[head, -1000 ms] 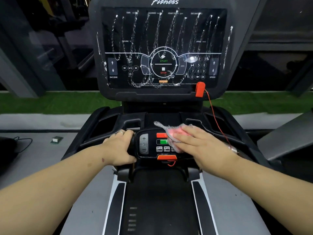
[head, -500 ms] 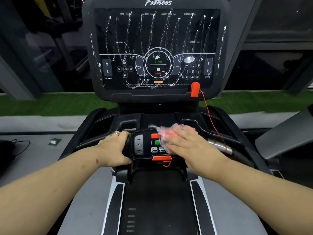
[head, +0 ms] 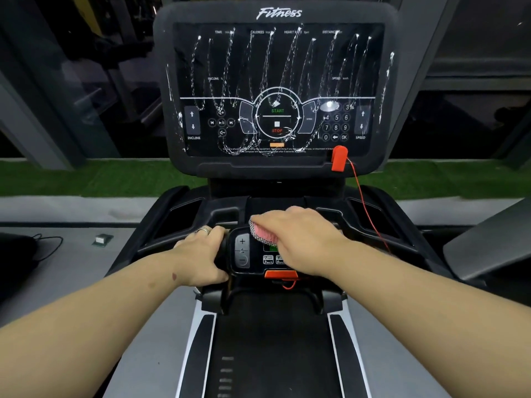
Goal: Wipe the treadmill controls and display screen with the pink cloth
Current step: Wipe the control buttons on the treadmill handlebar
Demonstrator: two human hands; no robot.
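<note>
1. Your left hand (head: 201,254) is clenched around the left handlebar (head: 222,255), right beside the plus and minus rocker (head: 242,250). If that grip slides toward the panel, your thumb may press the rocker.

2. Your right hand (head: 298,239) grasps the pink cloth (head: 263,232) and presses it onto the handlebar control panel (head: 258,262), over the upper buttons. Only a folded edge of cloth shows at your fingertips, so I cannot tell how much of it lies flat beneath your palm. Press too hard and you risk triggering the green button (head: 271,248) half hidden under the cloth.

3. The preset speed keys (head: 268,259) sit just below your hand. A careless downward stroke could press one of them.

4. The orange tab (head: 281,274) lies at the panel's near edge, with a red cord (head: 288,286) looping under it. A dragging cloth edge could snag that loop.

5. Farther off, the thin red cord (head: 366,208) runs from beside your right wrist up to the red safety key (head: 339,158). Lift your arm carelessly toward the display and you may catch it and pull the key free.

6. The display screen (head: 277,90) is streaked with white foam lines, so that part of the job is not yet done. If foam dries, it will likely leave marks, and wiping across the START and STOP zone (head: 277,120) could register touches.
</note>
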